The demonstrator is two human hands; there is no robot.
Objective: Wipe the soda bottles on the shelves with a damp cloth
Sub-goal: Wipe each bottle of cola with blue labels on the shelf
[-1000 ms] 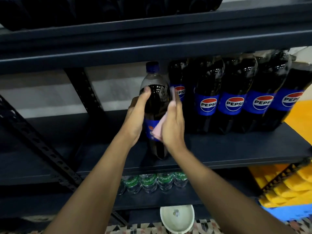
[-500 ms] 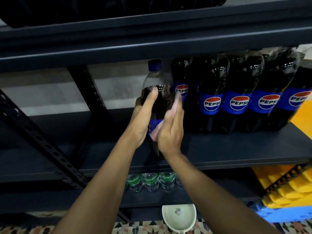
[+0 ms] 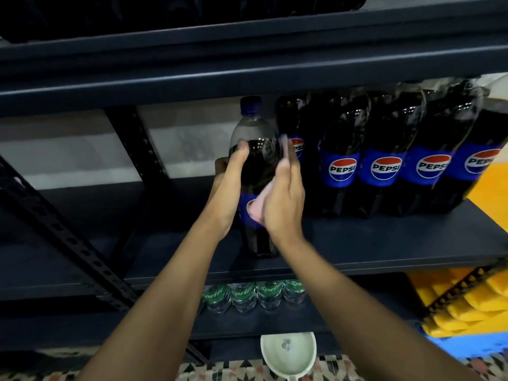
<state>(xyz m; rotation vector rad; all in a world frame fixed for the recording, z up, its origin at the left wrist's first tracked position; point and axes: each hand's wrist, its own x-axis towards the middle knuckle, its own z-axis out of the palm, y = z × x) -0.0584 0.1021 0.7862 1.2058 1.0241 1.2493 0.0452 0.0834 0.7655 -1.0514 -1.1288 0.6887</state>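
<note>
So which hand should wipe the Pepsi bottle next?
The right hand: it presses the pink cloth against the bottle. The left hand grips the bottle's side, thumb across the front, so it probably suits steadying instead.

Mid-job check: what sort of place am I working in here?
Probably a shop stockroom or storeroom rather than a home. The signs are the dark slotted metal shelving, a row of identical Pepsi bottles packed side by side, and more stock, Sprite bottles, on the shelf below.
</note>
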